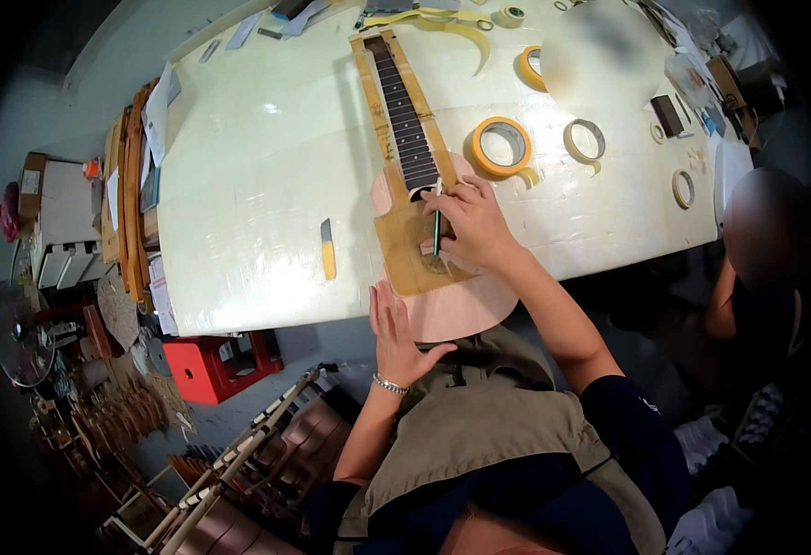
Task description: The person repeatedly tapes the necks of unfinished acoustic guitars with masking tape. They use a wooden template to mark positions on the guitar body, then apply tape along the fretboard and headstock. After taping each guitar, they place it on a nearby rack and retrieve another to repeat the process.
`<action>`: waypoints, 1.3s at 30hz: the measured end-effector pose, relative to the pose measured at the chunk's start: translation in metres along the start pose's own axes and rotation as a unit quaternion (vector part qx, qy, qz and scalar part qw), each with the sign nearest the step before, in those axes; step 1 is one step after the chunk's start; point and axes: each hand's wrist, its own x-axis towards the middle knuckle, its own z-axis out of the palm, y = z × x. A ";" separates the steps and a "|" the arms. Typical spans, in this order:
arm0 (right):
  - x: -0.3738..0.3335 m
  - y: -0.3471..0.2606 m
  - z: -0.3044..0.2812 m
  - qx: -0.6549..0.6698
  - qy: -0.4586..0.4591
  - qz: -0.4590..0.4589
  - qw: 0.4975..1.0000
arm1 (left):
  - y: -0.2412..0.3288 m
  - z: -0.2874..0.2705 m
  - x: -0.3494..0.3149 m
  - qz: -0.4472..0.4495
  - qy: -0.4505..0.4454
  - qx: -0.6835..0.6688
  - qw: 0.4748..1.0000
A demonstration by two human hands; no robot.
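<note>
A small guitar-shaped instrument (464,310), probably a ukulele, lies on the white table, neck pointing away from me. Its body is pale wood, with brown masking sheet around the sound hole. Tape borders the dark fretboard (404,120). My right hand (476,222) is closed around a slim dark-and-teal pen-like tool (437,231), roughly in line with the neck, over the sound hole area; I cannot make out its exact kind. My left hand (396,338) rests open against the body's near left edge, thumb spread. A yellow-handled flat blade (328,254) lies to the left.
Yellow tape rolls (502,146) and a thinner tape ring (585,141) lie right of the neck. A dark block (666,116) sits farther right. Another person (748,296) is at the right edge. A red stool (216,368) and a rack (239,453) stand below left.
</note>
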 end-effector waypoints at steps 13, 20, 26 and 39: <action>-0.028 -0.028 -0.003 -0.012 -0.051 0.042 0.998 | -0.009 0.005 -0.001 0.013 0.029 -0.021 0.999; -0.053 -0.034 -0.008 0.037 0.024 0.026 0.999 | -0.010 0.006 -0.001 0.008 0.016 0.007 1.000; -0.071 -0.045 -0.012 0.072 0.049 0.008 0.996 | -0.012 0.010 -0.002 0.029 0.035 0.015 0.999; -0.051 -0.045 -0.023 0.028 -0.079 0.169 0.982 | -0.011 0.009 -0.001 0.028 0.037 0.020 0.999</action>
